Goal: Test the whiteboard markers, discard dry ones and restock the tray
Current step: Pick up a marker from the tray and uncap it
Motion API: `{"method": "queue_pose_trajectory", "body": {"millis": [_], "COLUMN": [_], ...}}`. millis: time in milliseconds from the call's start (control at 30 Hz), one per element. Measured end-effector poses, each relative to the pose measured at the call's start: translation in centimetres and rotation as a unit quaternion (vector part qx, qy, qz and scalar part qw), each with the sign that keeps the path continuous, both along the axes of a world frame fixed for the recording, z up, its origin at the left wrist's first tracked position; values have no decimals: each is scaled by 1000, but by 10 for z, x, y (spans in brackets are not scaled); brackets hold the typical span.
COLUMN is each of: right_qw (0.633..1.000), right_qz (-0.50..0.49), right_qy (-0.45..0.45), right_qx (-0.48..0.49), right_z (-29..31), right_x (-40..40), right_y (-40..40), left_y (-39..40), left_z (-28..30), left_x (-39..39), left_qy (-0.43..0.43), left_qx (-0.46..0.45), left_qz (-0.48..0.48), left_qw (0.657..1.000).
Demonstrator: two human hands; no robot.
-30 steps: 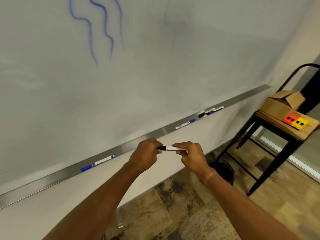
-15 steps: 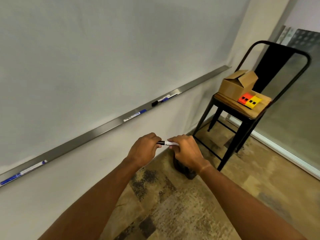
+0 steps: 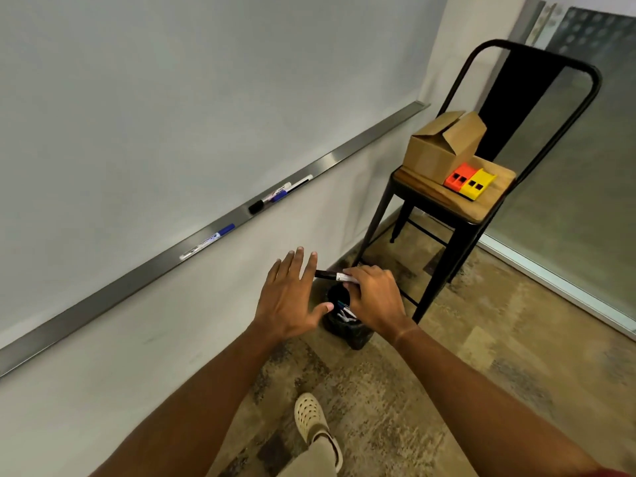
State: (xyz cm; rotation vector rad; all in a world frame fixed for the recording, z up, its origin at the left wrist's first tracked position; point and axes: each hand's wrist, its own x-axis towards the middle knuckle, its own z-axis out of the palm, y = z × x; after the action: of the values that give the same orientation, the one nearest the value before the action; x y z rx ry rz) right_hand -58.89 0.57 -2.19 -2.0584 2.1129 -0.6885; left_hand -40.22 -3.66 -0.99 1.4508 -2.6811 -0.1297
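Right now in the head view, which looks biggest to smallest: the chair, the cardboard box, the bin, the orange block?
1. chair
2. cardboard box
3. bin, though hands partly cover it
4. orange block

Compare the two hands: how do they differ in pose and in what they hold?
The left hand is spread flat, fingers straight, and holds nothing; the right hand has curled fingers and grips a black-capped marker. The right hand's fingers point down; the left hand's point forward. Both hover above the small black bin.

Our right hand (image 3: 375,304) pinches a black-capped marker (image 3: 335,276) above the small black bin (image 3: 347,330). Our left hand (image 3: 292,297) hovers beside it, fingers (image 3: 298,261) spread.
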Motion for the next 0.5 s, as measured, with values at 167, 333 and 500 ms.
{"method": "queue_pose_trajectory", "body": {"millis": [167,333,500], "right_qw": [999,996,990], "right_qz": [-28,-58,-59], "right_qy": [12,28,28], "right_qx": [19,67,128], "right_z": [-22,-54,-92], "right_x": [-32,-61,-82], "right_y": [-42,-75,-92], "left_y": [-53,-92,-110], "left_z": [-26,-49,-72], "left_x": [-29,-47,-61], "left_qy": [-21,-30,-43], "left_qx": [21,56,87], "left_qz": [-11,-24,-27], "left_qw": [1000,998,995]}}
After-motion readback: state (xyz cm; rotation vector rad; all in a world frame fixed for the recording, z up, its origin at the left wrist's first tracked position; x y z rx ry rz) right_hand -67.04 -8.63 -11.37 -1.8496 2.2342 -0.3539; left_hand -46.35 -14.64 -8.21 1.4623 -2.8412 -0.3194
